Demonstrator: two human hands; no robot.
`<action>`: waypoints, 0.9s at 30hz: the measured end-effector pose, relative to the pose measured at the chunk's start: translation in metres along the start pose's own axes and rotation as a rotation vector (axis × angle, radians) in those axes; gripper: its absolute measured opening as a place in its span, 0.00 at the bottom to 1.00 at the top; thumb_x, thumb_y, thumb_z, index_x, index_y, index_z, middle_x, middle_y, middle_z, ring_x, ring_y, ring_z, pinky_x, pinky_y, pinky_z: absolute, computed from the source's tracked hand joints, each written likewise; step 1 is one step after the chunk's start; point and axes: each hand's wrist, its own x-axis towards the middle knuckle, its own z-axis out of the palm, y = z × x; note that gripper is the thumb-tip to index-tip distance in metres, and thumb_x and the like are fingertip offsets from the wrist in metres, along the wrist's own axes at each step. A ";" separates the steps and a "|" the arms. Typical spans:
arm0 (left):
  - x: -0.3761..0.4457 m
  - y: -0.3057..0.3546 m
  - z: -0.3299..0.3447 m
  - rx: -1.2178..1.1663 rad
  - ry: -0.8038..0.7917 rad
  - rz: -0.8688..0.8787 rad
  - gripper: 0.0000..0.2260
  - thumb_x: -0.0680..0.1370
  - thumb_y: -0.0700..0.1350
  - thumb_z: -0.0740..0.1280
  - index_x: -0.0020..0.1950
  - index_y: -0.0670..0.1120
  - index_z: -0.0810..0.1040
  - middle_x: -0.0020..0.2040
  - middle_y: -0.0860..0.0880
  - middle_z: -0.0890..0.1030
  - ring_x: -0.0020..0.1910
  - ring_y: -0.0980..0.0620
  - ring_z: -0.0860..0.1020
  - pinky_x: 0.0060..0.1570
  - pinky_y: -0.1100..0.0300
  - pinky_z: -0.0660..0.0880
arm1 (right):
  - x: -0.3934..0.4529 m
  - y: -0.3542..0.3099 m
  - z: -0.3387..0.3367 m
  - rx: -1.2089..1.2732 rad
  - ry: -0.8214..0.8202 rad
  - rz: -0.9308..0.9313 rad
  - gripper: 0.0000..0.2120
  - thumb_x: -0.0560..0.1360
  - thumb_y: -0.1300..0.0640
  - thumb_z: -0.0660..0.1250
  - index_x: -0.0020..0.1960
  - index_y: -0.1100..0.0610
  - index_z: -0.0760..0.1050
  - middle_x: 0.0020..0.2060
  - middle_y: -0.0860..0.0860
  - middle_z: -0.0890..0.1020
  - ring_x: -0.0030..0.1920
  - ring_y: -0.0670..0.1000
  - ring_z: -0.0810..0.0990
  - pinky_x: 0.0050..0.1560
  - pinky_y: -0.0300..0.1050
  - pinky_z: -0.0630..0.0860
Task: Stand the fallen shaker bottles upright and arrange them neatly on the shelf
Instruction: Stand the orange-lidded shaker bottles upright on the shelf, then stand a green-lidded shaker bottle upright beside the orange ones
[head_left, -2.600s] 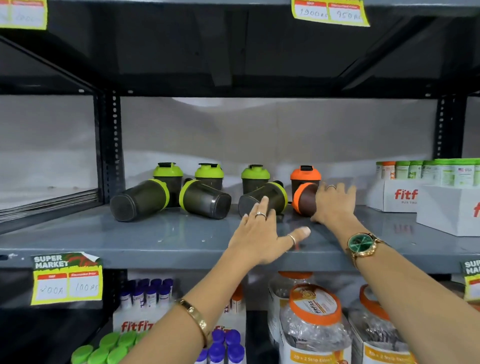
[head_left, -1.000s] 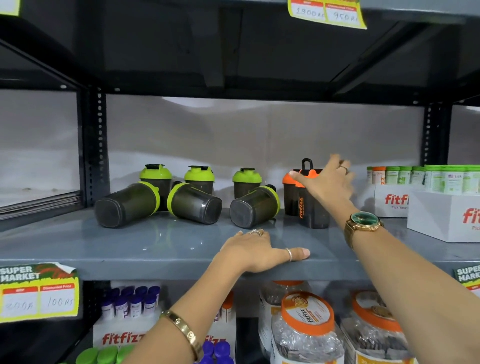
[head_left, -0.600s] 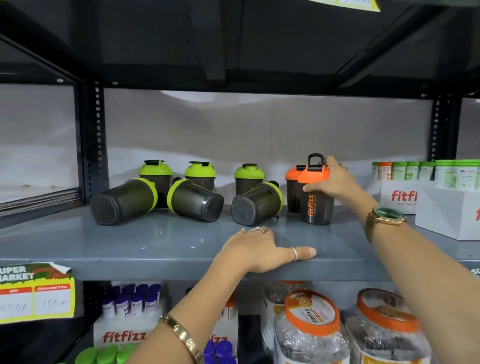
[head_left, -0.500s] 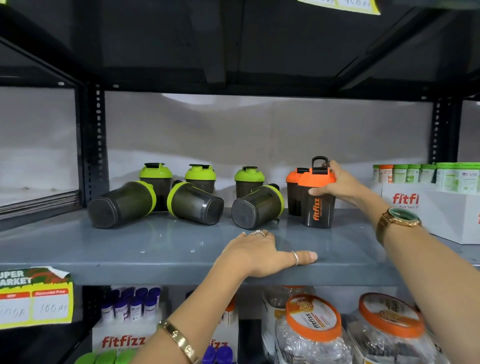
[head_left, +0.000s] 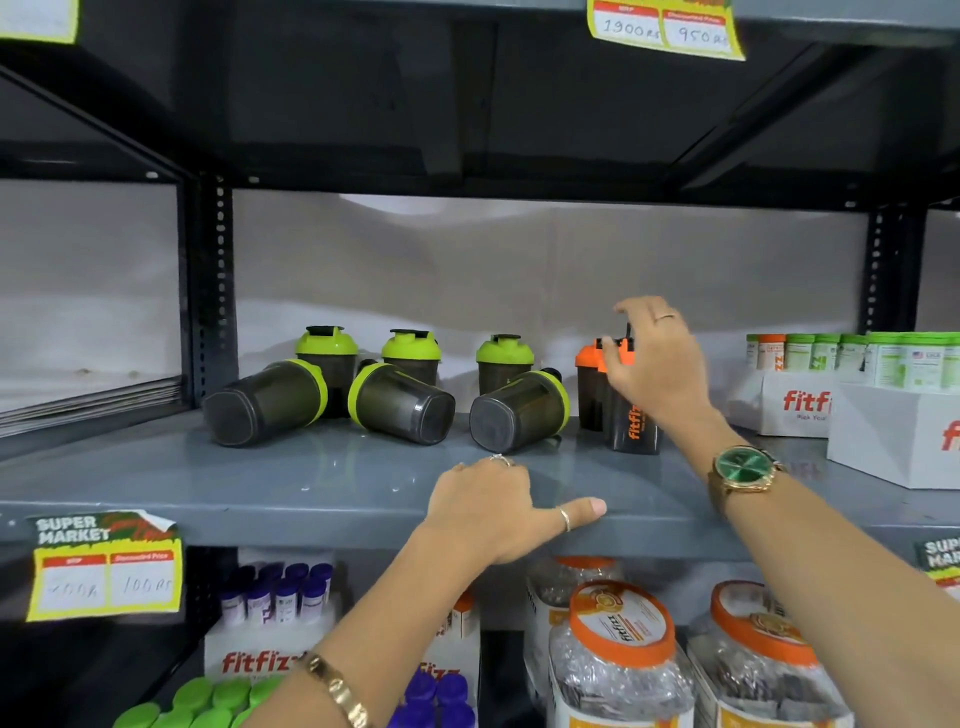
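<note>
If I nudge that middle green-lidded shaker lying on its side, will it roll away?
Probably. The middle fallen shaker lies on its rounded side on a smooth, glossy shelf, so it may roll. Its body narrows toward the base, so it would likely curve. It looks empty, so probably light.

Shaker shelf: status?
Right hand open at upright orange shaker. Left hand flat on shelf edge. Three green-lidded shakers still lying down.
</note>
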 end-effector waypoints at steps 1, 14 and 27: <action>-0.005 -0.005 0.001 0.034 0.045 0.003 0.38 0.65 0.76 0.47 0.47 0.44 0.73 0.54 0.44 0.78 0.54 0.43 0.75 0.48 0.51 0.68 | 0.002 -0.010 0.002 -0.009 -0.040 -0.006 0.13 0.71 0.58 0.66 0.53 0.63 0.75 0.49 0.61 0.80 0.49 0.63 0.78 0.45 0.51 0.75; -0.047 -0.052 0.011 0.181 0.259 0.050 0.39 0.71 0.70 0.46 0.71 0.44 0.58 0.73 0.45 0.65 0.72 0.49 0.59 0.70 0.52 0.52 | -0.001 -0.061 0.052 0.734 -0.824 1.189 0.43 0.63 0.37 0.73 0.71 0.55 0.61 0.71 0.56 0.65 0.65 0.64 0.71 0.40 0.54 0.76; -0.047 -0.049 0.011 0.161 0.309 0.038 0.37 0.70 0.71 0.47 0.62 0.44 0.69 0.63 0.45 0.76 0.61 0.46 0.72 0.61 0.54 0.64 | 0.008 -0.061 0.044 0.787 -0.644 0.967 0.25 0.66 0.61 0.77 0.58 0.61 0.69 0.57 0.57 0.78 0.49 0.56 0.79 0.41 0.49 0.76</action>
